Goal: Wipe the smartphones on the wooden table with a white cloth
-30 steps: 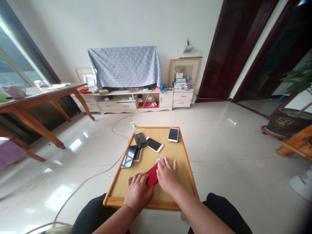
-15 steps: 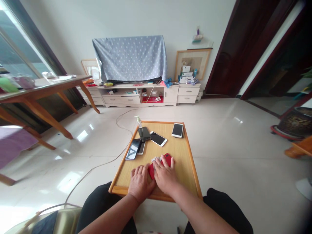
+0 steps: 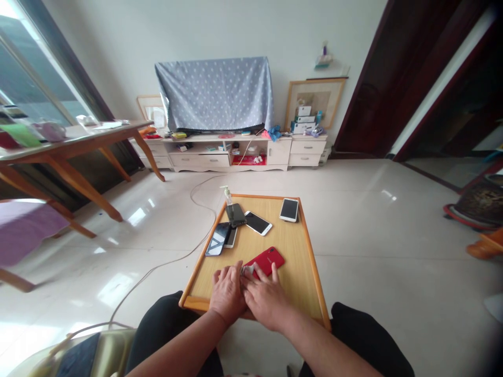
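A red phone (image 3: 266,260) lies on the small wooden table (image 3: 298,262) in front of me. My right hand (image 3: 264,298) rests over its near end with fingers stretched flat, pressing a small whitish cloth (image 3: 248,270) against it. My left hand (image 3: 227,292) lies flat on the table beside the phone's near end, fingers together, touching my right hand.
Several other phones lie farther back on the table: a dark one (image 3: 236,213), a white-edged one (image 3: 258,223), a white one (image 3: 289,209) and a pair (image 3: 221,238) at the left edge. A small pump bottle (image 3: 227,195) stands at the far left corner. A cable (image 3: 157,264) crosses the floor.
My right hand has slid back toward me along the red phone, baring its far end. My left hand has stayed beside it. The view has shifted a little.
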Demonstrator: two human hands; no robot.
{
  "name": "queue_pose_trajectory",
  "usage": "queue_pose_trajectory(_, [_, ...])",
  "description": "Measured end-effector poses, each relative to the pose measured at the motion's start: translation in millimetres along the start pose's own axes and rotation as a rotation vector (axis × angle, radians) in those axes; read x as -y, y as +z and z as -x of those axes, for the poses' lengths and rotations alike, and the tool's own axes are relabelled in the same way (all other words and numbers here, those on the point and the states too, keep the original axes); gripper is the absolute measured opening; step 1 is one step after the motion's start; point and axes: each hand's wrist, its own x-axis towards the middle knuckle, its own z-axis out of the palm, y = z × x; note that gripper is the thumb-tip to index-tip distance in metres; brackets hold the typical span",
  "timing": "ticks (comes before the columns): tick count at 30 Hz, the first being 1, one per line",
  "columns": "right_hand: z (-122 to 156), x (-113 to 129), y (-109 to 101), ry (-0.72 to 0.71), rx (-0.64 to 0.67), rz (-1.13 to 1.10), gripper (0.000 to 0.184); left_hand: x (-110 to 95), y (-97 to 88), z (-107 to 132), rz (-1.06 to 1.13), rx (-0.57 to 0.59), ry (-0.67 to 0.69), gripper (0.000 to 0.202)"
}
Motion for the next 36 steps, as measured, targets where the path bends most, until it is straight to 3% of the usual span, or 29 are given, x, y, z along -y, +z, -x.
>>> queue_pose_trajectory(6, [-1, -37, -16, 0.398, -0.042, 0.103, 0.054, -8, -9.2, -4, -0.016, 0.015, 0.009, 0.054])
queue_pose_trajectory(8, [4, -38, -12, 0.376, -0.054, 0.111, 0.055, -10, -11.4, -5, -0.019, 0.025, 0.023, 0.05])
queue_pose_trajectory(13, [22, -20, 9, 0.119, -0.073, 0.051, 0.052, -11, -10.8, -5, -0.019, 0.038, 0.032, 0.045])
queue_pose_trajectory(19, [9, -65, -12, 0.406, -0.233, 0.06, 0.047, -12, -8.7, -4, -0.015, 0.026, 0.056, 0.048])
queue_pose_trajectory(21, [4, -77, -19, 0.444, -0.276, 0.036, 0.045, -12, -8.8, -3, -0.007, 0.014, 0.075, 0.048])
queue_pose_trajectory(27, [-1, -81, -20, 0.512, -0.409, -0.073, 0.033, -20, -11.3, -2, -0.026, 0.028, 0.111, 0.046])
queue_pose_trajectory(32, [-2, -91, -22, 0.558, -0.43, -0.243, 0.023, -26, -14.9, -3, -0.083, 0.084, 0.138, 0.053])
queue_pose_trajectory(36, [-1, -97, -23, 0.596, -0.395, -0.445, 0.023, -18, -10.0, -1, -0.135, 0.127, 0.179, 0.052])
